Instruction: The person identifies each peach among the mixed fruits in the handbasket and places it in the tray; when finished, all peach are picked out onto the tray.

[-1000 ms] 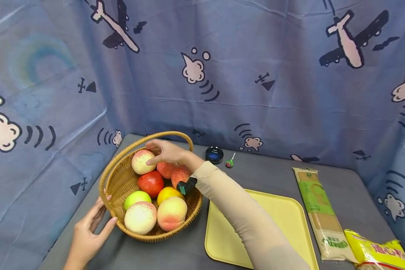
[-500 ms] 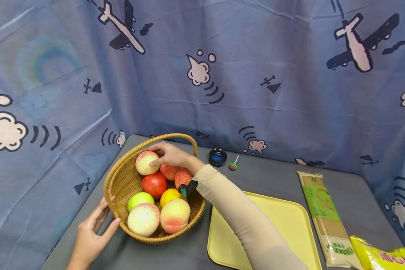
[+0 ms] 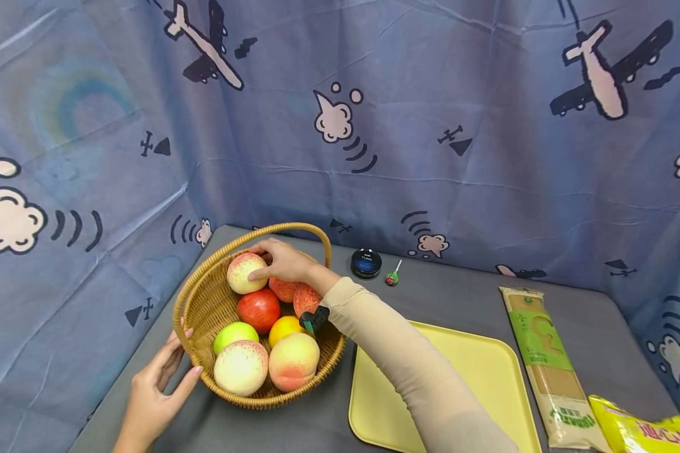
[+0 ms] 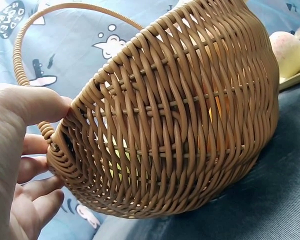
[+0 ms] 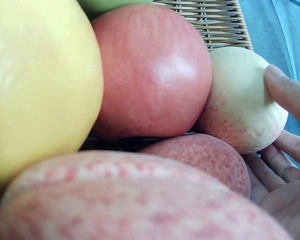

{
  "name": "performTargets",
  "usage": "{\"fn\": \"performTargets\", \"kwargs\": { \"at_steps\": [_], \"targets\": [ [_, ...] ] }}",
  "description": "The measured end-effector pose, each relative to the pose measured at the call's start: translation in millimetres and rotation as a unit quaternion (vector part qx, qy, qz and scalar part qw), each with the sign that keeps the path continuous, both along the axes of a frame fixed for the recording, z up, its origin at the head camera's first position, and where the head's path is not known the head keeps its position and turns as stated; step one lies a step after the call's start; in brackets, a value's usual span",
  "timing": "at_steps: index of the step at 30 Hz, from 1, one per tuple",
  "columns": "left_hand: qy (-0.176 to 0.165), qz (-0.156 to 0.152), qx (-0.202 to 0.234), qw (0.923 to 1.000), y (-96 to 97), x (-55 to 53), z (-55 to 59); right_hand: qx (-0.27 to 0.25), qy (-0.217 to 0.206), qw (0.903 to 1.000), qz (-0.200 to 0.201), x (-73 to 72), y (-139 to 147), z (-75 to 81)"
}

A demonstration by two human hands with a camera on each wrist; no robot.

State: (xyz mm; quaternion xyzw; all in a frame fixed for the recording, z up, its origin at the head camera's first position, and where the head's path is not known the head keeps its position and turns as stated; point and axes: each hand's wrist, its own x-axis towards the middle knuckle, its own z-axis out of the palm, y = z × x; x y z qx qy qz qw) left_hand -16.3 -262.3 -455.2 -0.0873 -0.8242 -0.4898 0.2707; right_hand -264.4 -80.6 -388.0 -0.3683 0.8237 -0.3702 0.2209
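My right hand [image 3: 286, 260] reaches into the wicker basket [image 3: 324, 368] and holds a pale, red-speckled peach [image 3: 241, 274] at its far left, thumb on one side and fingers on the other. In the right wrist view that peach [image 5: 242, 102] touches a shiny red fruit [image 5: 152, 70]. My left hand [image 3: 154, 387] grips the basket's left rim near the handle base; in the left wrist view, the thumb lies on one side of the rim and the fingers on the other. Around the held peach lie reddish peaches [image 3: 284, 288], a green fruit [image 3: 235, 336] and a yellow-orange fruit [image 3: 284, 328].
The basket's tall handle [image 3: 249, 236] arches over the fruit. Right of the basket lies a yellow tray [image 3: 467, 371], partly under my right sleeve. Behind are a tuna tin [image 3: 366, 263] and a lollipop [image 3: 393, 277]. A noodle packet [image 3: 549, 365] and a yellow bag [image 3: 637, 428] lie far right.
The head view has shifted slightly, so everything sits a little further right in it. Both hands keep their hold, and the fruit stays in place.
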Motion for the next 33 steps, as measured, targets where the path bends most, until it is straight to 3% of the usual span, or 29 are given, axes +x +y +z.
{"fn": "performTargets", "kwargs": {
  "at_steps": [9, 20, 33],
  "targets": [
    [0.002, -0.004, 0.027, 0.9996, 3.8, 1.6, 0.5, -0.033, -0.030, 0.9989, 0.012, 3.2, 1.0, 2.6],
    [0.002, -0.003, 0.005, 1.0000, 3.6, 2.4, 0.7, -0.063, -0.047, 0.9961, 0.038, 3.0, 3.2, -0.9],
    [-0.006, 0.002, 0.028, 0.9996, 2.1, 2.0, -2.0, -0.108, -0.076, 0.9881, 0.078, 12.5, 7.0, 16.7]
  ]
}}
